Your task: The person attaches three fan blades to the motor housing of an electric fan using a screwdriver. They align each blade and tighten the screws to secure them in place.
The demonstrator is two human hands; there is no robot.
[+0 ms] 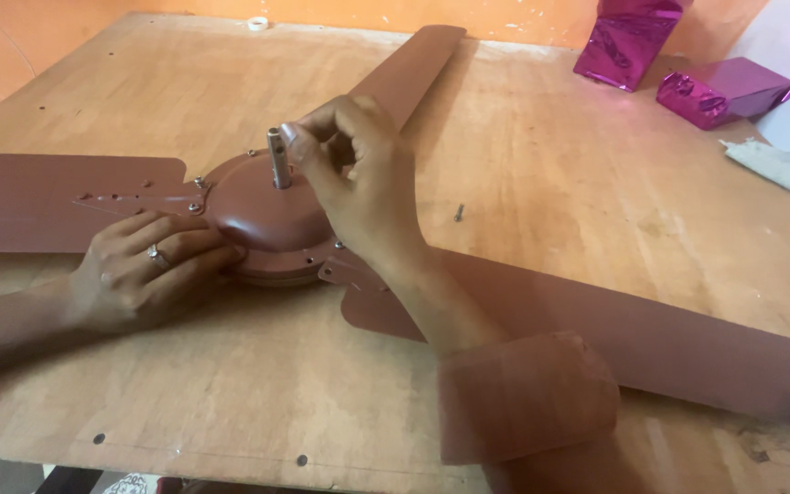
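Observation:
A brown ceiling fan lies on a plywood board point(523, 155), its round motor housing point(262, 215) in the middle with a short metal shaft point(277, 157) standing up from it. Three brown blades reach out: one to the left point(38, 197), one to the back point(409, 69), one to the right point(669, 338). My left hand point(144, 270), with a ring on one finger, rests flat against the housing's left rim. My right hand point(354, 174) hovers over the housing, fingertips pinched together right beside the shaft's top. Whether they hold something small is hidden.
A loose screw point(458, 212) lies on the board right of the housing. Two shiny magenta wrapped packages point(628, 37) point(724, 91) sit at the back right near a grey rag point(784, 169). A small white ring point(258, 23) lies at the far edge. An orange wall runs behind.

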